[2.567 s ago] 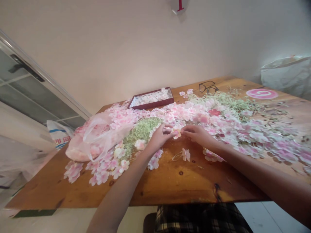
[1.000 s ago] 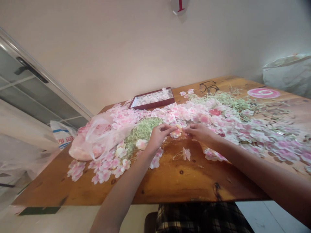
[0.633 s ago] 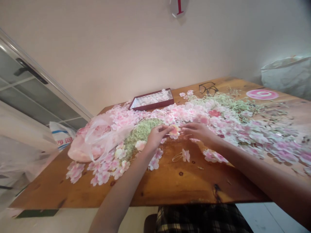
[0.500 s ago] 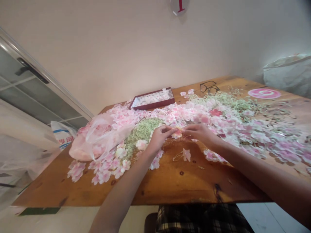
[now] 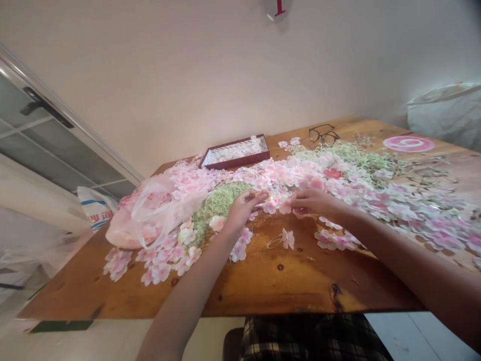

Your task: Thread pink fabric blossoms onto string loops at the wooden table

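My left hand (image 5: 244, 206) is closed, thumb and fingers pinched on something small and yellowish that I cannot make out. To its right, my right hand (image 5: 313, 203) is closed on a pink petal (image 5: 286, 205) at its fingertips. A gap separates the two hands. Behind them spreads a long heap of pink and white artificial flowers (image 5: 278, 173). Green stringy stems (image 5: 223, 198) lie in a mound beyond my left hand. A single pale pink flower with a looped stem (image 5: 288, 239) rests on the wood in front of my hands.
On the wooden table (image 5: 255, 291) are a shallow dark red box (image 5: 236, 163) of small flowers, black glasses (image 5: 323, 135) and a round pink sign (image 5: 409, 144). A clear plastic bag (image 5: 150, 213) of pink flowers lies at the left. A white sack (image 5: 447, 115) stands far right.
My hands have moved apart. Half a second ago their fingertips met at a yellow-pink flower between them; my right hand is now further right with a pink petal.
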Motion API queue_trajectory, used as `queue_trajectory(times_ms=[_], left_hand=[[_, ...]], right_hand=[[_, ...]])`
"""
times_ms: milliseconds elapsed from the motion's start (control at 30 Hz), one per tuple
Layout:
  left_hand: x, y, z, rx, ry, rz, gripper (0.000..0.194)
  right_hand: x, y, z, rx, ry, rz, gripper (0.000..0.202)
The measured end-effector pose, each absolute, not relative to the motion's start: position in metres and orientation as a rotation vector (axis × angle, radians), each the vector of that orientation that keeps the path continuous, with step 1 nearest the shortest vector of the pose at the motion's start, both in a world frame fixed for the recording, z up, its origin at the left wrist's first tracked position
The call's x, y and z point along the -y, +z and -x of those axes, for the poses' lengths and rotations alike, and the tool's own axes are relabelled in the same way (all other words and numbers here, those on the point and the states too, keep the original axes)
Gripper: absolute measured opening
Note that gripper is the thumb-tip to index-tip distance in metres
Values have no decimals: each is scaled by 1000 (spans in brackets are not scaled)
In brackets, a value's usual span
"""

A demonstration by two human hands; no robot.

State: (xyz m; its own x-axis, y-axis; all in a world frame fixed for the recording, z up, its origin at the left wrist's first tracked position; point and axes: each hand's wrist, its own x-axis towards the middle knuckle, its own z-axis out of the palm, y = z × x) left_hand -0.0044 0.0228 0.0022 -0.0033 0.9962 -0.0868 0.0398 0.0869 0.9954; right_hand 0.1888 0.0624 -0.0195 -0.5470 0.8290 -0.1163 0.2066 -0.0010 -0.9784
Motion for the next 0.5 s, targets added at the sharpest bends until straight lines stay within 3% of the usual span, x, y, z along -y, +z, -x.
queue_trajectory(times_ms=[167, 300, 500], left_hand=[[-23, 2, 6, -1226, 1080, -1129, 29], [-22, 4, 4, -1263, 1056, -1153, 29], [-21, 5, 3, -1296, 1005, -1207, 28]], right_hand=[[-67, -15, -194, 2117, 1457, 1035, 28], [-63, -11, -193, 2384, 1125, 1135, 31], [-71, -9, -203, 2221, 571, 1361, 30]])
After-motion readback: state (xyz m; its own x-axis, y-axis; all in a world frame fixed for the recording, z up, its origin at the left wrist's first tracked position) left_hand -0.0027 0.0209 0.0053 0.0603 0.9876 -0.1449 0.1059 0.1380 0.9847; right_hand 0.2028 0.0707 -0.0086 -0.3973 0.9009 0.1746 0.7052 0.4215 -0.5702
